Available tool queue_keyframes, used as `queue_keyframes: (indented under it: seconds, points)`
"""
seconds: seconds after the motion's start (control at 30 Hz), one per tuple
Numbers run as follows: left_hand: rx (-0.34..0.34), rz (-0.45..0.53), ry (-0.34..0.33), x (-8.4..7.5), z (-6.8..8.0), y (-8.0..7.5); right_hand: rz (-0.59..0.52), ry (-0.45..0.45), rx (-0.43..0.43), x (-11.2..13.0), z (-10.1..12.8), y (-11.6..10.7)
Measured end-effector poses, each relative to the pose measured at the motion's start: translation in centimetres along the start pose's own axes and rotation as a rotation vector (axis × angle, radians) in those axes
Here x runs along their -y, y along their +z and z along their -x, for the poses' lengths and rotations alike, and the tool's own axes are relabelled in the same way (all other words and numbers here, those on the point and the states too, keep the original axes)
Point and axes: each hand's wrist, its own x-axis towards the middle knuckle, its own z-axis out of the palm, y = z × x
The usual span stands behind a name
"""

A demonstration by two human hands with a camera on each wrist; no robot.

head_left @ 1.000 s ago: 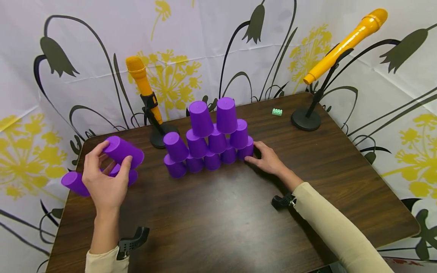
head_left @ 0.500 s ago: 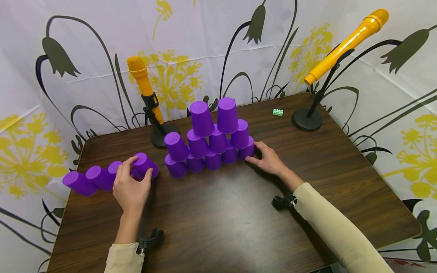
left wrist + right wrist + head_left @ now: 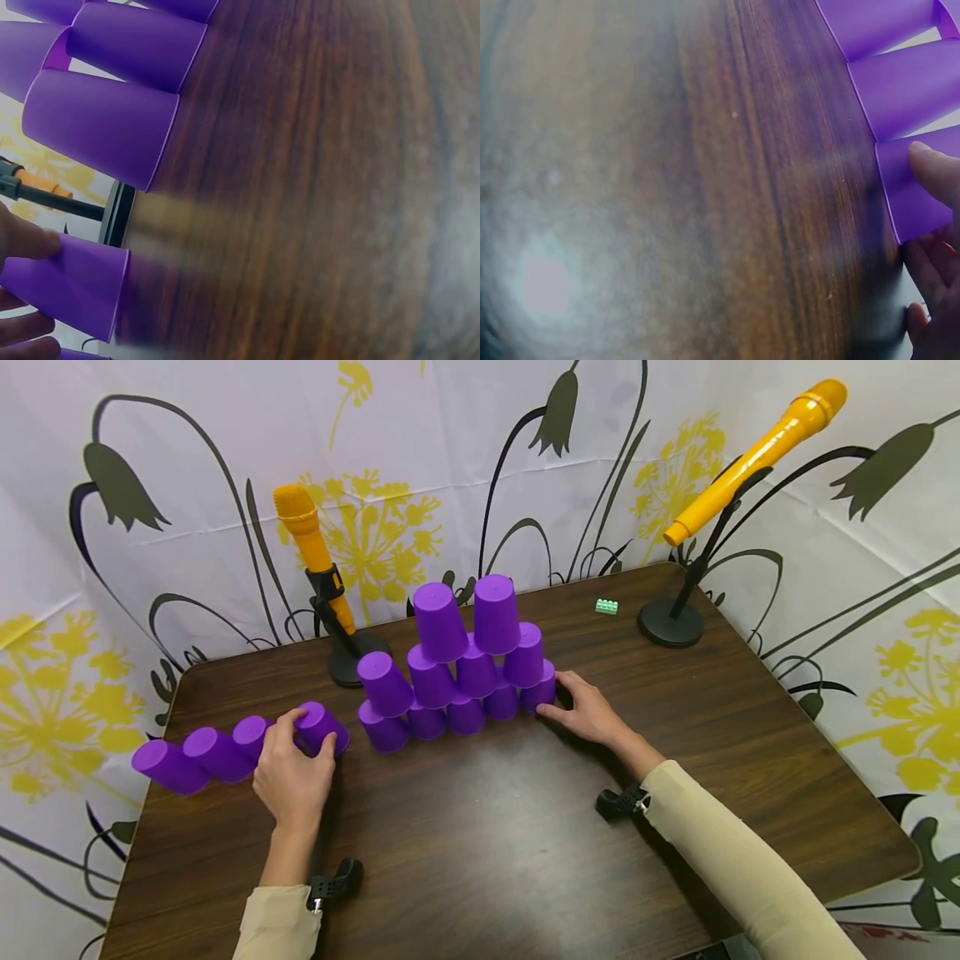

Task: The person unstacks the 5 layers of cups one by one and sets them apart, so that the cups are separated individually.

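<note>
My left hand (image 3: 295,777) grips an upside-down purple cup (image 3: 326,729), thumb on one side and fingers on the other. That cup stands on the table at the right end of a row of purple cups (image 3: 217,754). In the left wrist view the gripped cup (image 3: 79,285) has its rim down at the tabletop, apart from the pyramid. To the right rises a three-level pyramid of upside-down purple cups (image 3: 431,677), with two cups on top. My right hand (image 3: 588,710) holds the bottom right cup (image 3: 911,191) of the pyramid, thumb in front and fingers behind.
Behind the cups stands a yellow microphone (image 3: 303,527) on a black stand. Another yellow microphone (image 3: 757,460) is on a stand at the back right. A small green toy brick (image 3: 606,607) lies near the brown table's (image 3: 487,843) back edge, before a flowered cloth.
My left hand has brought its cup down and to the right, from above the row to the table at the row's right end. The right hand and pyramid have stayed put.
</note>
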Motion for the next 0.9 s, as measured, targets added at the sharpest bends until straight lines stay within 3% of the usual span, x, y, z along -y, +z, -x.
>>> queue_keyframes:
  seconds: [0.53, 0.9]
  points:
    - [-0.018, 0.046, 0.015, 0.8, 0.1, -0.3, 0.000, -0.026, -0.006, 0.0, 0.0, 0.2]
    - [-0.093, 0.053, 0.093, 0.3, -0.8, -2.2, 0.002, -0.032, -0.009, -0.3, -0.2, 0.0]
